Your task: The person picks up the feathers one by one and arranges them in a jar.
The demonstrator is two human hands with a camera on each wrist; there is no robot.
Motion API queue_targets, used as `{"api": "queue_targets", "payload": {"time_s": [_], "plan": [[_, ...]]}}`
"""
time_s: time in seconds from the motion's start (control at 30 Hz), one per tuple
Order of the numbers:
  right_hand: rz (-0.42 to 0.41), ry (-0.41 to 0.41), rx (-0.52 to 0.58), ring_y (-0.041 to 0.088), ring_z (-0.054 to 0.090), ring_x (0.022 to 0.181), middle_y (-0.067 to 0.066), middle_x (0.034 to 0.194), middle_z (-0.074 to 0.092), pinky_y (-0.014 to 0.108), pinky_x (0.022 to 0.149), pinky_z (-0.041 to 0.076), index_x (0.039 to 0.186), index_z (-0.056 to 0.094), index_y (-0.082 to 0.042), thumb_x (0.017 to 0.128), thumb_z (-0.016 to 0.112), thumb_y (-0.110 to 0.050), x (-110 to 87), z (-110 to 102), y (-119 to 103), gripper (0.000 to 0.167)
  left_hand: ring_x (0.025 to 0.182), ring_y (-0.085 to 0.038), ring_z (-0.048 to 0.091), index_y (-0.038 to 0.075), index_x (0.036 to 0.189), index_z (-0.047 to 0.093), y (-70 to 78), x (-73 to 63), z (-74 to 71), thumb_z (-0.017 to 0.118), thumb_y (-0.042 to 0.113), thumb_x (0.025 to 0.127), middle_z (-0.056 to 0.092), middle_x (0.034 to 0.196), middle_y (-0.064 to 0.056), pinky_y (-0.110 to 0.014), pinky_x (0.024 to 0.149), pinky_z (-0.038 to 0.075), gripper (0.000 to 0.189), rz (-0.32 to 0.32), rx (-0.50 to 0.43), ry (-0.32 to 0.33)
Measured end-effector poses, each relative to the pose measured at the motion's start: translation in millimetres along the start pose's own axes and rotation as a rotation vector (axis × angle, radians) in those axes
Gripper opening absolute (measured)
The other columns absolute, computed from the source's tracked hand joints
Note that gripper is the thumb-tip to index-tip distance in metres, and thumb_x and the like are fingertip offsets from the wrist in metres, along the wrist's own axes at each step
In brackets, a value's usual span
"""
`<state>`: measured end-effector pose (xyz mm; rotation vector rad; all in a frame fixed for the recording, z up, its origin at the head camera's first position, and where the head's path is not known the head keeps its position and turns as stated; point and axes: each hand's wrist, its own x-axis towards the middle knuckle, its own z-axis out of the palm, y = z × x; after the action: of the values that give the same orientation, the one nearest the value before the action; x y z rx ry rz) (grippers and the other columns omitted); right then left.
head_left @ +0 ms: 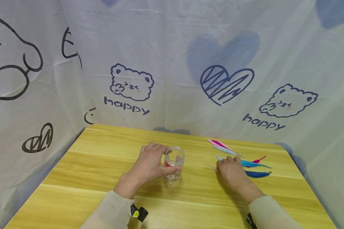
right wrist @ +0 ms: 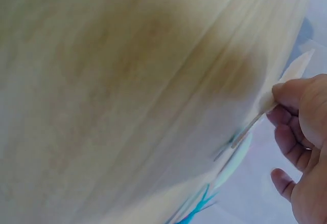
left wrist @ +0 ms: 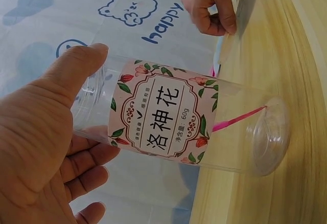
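Note:
A clear plastic jar (head_left: 173, 181) stands open-topped on the table. My left hand (head_left: 149, 163) grips it near the rim, thumb on one side and fingers on the other. Its pink floral label (left wrist: 163, 112) shows in the left wrist view, and a pink feather's stem (left wrist: 240, 118) slants down inside to the base. Farther right, my right hand (head_left: 233, 173) is low over the table among loose feathers. In the right wrist view its thumb and forefinger pinch a white feather (right wrist: 298, 66), whose quill points down toward the feathers on the tabletop.
Beside my right hand lie a bright blue feather (head_left: 253, 163), a dark blue feather (head_left: 258, 174) and a deep pink one (head_left: 259, 159). Farther back are pale and pink feathers (head_left: 222, 146). A printed white curtain (head_left: 172, 63) hangs behind the wooden table (head_left: 103, 149).

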<state>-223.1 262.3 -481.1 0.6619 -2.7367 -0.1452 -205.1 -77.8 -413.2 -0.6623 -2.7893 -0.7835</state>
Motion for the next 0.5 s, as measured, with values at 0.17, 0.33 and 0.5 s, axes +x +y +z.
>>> {"api": "queue_targets", "payload": {"time_s": [0.17,0.33,0.5], "plan": [[-0.081,0.103,-0.068,0.028,0.046,0.081,0.004,0.078,0.051,0.047,0.080,0.037,0.084,0.057,-0.009,0.093,0.077,-0.017,1.0,-2.0,2.4,0.024,0.115,-0.023,0.057,0.015,0.128,0.071,-0.5,0.0,-0.1,0.085,0.064,0.080,0.074,0.122,0.001,-0.046,0.104,0.039,0.070,0.008,0.015,-0.002],[-0.170,0.205,-0.114,0.029,0.042,0.080,0.006,0.080,0.048,0.048,0.082,0.040,0.085,0.051,-0.006,0.096,0.068,-0.017,2.6,-6.9,3.9,0.023,0.120,-0.024,0.057,0.015,0.132,0.070,-1.4,0.0,-1.5,0.083,0.066,0.080,0.073,0.127,-0.001,-0.048,0.107,0.038,0.073,0.017,0.038,-0.009],[-0.215,0.263,-0.108,0.030,0.042,0.081,0.008,0.081,0.049,0.048,0.082,0.042,0.086,0.050,-0.005,0.106,0.041,-0.022,4.5,-13.2,2.2,0.028,0.123,-0.025,0.056,0.015,0.134,0.068,-1.7,-0.5,-2.8,0.083,0.067,0.080,0.071,0.130,-0.002,-0.048,0.108,0.038,0.077,0.016,0.035,-0.012]]}}
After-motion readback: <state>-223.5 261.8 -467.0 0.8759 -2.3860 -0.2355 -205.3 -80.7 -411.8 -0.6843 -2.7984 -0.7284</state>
